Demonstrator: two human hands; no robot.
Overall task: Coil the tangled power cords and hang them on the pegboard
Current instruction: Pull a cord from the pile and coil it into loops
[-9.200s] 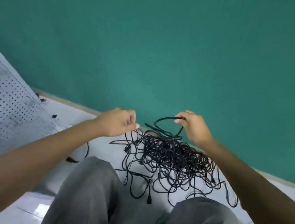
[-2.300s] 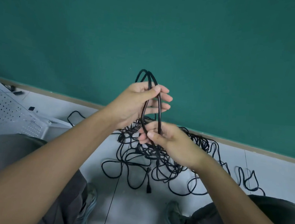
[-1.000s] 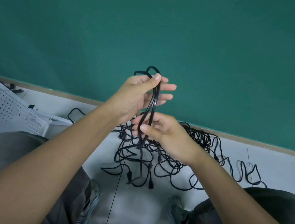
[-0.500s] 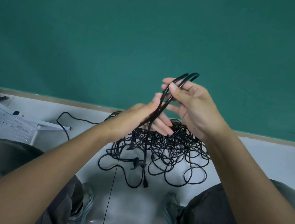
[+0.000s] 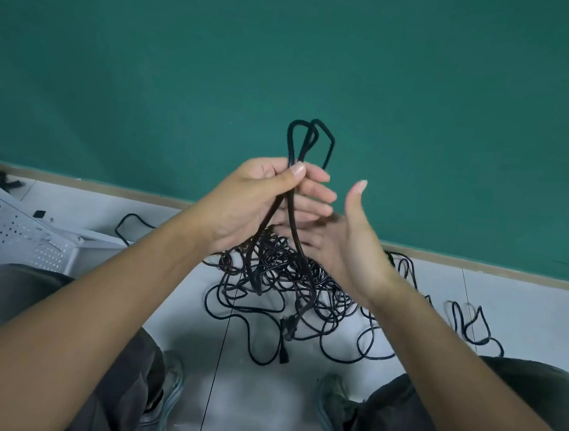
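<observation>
One view only, from a camera on the person's head, wide-angle, looking forward and steeply down. The forearms run up from the lower corners to the left hand (image 5: 253,205) and right hand (image 5: 349,241), close at centre. Below lie knees, shoes and the floor (image 5: 526,305); the green wall (image 5: 291,44) fills the upper half. The pegboard (image 5: 3,228) sits at the left edge.

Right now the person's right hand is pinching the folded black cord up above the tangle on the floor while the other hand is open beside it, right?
Not quite: in the head view it is the left hand that pinches the folded black cord above the tangle; the right hand is the open one beside it.
</observation>
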